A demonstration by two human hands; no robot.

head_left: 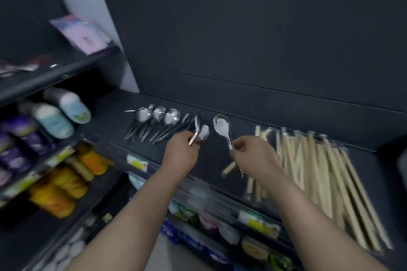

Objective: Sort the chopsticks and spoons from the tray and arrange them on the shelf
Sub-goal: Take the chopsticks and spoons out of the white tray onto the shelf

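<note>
1. Our left hand pinches the first spoon by its handle, just right of the spoon row on the shelf; likely next in line.
2. Right hand pinches the second spoon, farther right; chopsticks lie beyond, sorted apart.

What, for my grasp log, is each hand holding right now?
Left hand: closed on metal spoons, seemingly two.
Right hand: closed on a soup spoon, by its handle.
</note>
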